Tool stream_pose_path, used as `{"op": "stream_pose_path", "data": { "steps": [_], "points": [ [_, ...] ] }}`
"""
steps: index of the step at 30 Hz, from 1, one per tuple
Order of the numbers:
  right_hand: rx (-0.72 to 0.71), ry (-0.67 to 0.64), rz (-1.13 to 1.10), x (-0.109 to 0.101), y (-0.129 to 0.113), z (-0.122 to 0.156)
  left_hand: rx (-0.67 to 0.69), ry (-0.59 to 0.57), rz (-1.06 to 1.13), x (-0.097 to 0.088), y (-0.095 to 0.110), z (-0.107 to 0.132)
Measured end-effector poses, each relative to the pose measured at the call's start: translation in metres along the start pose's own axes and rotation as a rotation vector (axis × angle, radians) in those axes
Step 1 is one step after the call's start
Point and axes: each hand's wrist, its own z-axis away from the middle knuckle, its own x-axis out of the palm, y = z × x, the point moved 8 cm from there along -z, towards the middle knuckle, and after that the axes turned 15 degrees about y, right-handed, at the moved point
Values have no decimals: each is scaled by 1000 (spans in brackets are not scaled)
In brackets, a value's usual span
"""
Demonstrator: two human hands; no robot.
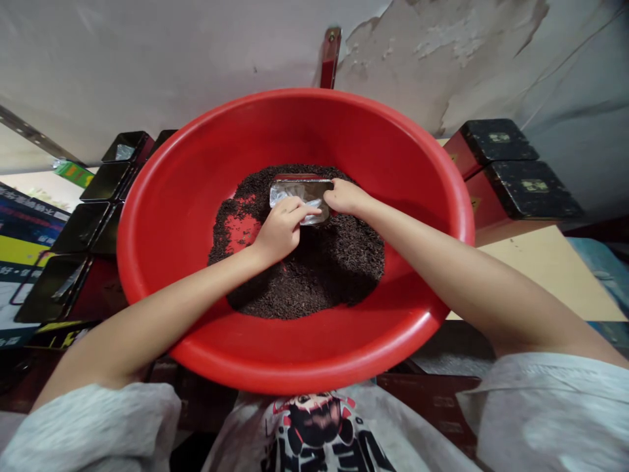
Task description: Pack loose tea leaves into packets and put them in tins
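Observation:
My right hand [346, 196] grips the right side of a rectangular tin [303, 177], tilted so that its mouth faces me. Inside the tin is a crinkled silver foil liner [284, 189]. My left hand [280, 231] is at the mouth, its fingers bent against the foil and one finger stretched across it; its fingertips are partly hidden. Just under the tin, dark, dry loose leaves that look like tea [356, 259] lie heaped in a big red plastic basin [295, 364]. Red basin floor shows through at the heap's left.
Several open tins [81, 226] stand in rows left of the basin, some with foil inside. At the right, two closed red tins with black tops [533, 190] stand on a pale board [540, 269]. A stained wall [196, 52] rises behind.

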Motion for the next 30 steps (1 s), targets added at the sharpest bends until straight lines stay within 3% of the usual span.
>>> {"op": "stream_pose_path", "data": {
  "steps": [3,6,9,12,16,22,25,30],
  "points": [
    [34,34,-41,1,4,-2,-120,93,-112,-16,-8,3],
    [-11,175,-112,-9,-2,0,-371,116,-89,-23,-21,6],
    [-96,334,-106,-24,-11,5,-686,70,59,-14,-38,19],
    [-188,315,-136,-24,-19,6,-814,79,180,-5,-45,27],
    [-298,269,-140,-18,-25,6,-658,150,250,-6,-37,21],
    [-455,245,-40,-14,-36,12,-398,155,220,-11,-26,16],
    [-417,232,-15,-18,-36,13,-324,217,183,-17,-32,14],
    [-274,375,-95,-45,-27,8,-138,501,47,-53,-26,12]
  ]
}}
